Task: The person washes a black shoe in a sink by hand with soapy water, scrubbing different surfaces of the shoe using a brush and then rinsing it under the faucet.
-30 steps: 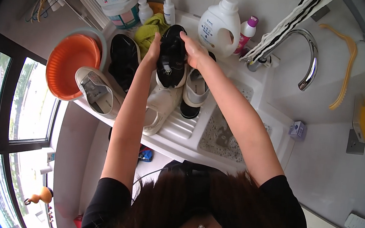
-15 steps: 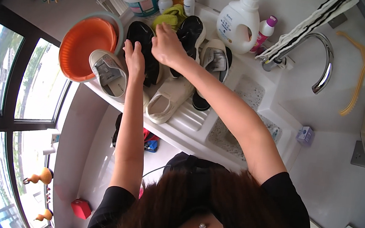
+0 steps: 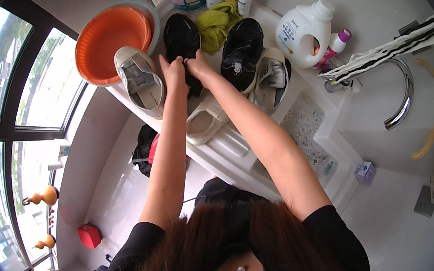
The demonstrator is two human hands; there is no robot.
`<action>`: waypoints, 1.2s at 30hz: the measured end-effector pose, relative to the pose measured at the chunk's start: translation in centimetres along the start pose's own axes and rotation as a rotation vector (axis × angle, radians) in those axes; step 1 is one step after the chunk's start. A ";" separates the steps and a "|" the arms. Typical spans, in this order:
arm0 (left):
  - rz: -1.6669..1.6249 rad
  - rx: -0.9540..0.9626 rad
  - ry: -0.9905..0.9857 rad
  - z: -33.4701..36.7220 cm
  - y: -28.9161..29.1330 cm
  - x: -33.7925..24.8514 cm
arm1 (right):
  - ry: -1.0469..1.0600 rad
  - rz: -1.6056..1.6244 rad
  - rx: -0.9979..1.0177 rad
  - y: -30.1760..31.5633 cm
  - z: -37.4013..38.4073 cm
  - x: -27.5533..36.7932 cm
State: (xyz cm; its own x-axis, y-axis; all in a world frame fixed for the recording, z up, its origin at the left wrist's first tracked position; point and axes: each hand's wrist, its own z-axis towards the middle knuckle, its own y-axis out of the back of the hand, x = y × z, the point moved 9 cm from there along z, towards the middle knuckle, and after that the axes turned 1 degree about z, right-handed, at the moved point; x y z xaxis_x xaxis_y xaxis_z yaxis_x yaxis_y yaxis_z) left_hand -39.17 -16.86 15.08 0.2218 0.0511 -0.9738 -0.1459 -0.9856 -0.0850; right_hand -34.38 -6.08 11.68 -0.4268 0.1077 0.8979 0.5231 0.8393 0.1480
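Both hands close on the black low-top fabric shoe (image 3: 182, 48) lying at about eleven o'clock on the white ridged draining surface (image 3: 237, 146) beside the sink. In the head view, my left hand (image 3: 173, 72) pinches the heel end with its fingers curled over the rim, and my right hand (image 3: 199, 67) meets it just beside, its fingers bent onto the same heel; I cannot tell how deep either thumb sits inside the opening.

Same view, the neighbours: a grey-and-white slip-on shoe (image 3: 141, 81) lies at nine o'clock of the black one, touching the round orange plastic basin (image 3: 109, 39) and overhanging the edge. A crumpled yellow-green cloth (image 3: 216, 21) sits at one o'clock of it, a second black shoe (image 3: 243, 51) at three o'clock, then a white-and-grey shoe (image 3: 271, 79). A cream shoe (image 3: 205, 123) lies at five o'clock, under my right forearm. A white plastic detergent jug (image 3: 302, 29) stands farther back.

I judge the safest way to handle this shoe is to keep both grips on the heel and move it straight along its length, since swinging sideways could nudge the overhanging grey shoe off the edge. Keeping the right forearm lifted clear of the cream shoe also seems wise.
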 end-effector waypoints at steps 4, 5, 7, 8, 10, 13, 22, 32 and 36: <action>-0.014 -0.004 -0.056 1.1 3.3 1.3 | 0.043 -0.055 0.092 -2.2 -3.4 2.0; -0.073 0.041 -0.082 1.2 2.6 0.9 | 0.052 -0.053 0.080 -1.9 -3.4 2.1; -0.055 0.073 -0.063 -1.5 -1.0 -0.4 | 0.162 -0.038 -0.048 1.4 -2.0 1.2; -0.014 0.093 -0.081 -2.4 -1.1 -1.5 | 0.133 -0.003 -0.055 1.4 -2.2 1.4; 0.002 0.128 -0.190 -2.7 -1.2 -2.5 | 0.167 0.039 -0.042 1.7 -2.9 2.3; -0.112 0.219 -0.241 -5.5 -2.3 -5.5 | 0.283 0.013 -0.071 3.5 -5.0 4.6; 0.324 0.261 -1.003 -23.1 -4.9 -16.6 | 0.754 0.345 -0.200 14.1 -20.3 8.5; 0.465 0.608 -0.979 -35.3 -10.9 -2.0 | 0.636 -0.204 -1.007 25.9 -36.5 -9.9; 0.401 0.857 -0.786 -35.4 -13.5 5.6 | 0.503 -0.344 -1.047 27.5 -37.3 -15.4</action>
State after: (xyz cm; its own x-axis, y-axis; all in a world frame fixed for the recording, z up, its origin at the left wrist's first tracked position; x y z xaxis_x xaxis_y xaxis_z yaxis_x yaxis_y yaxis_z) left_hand -1.83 -8.99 18.20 -0.5822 0.1435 -0.8003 -0.7215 -0.5450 0.4272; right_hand 14.09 -4.57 17.44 -0.4483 -0.4507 0.7720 0.8815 -0.0794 0.4655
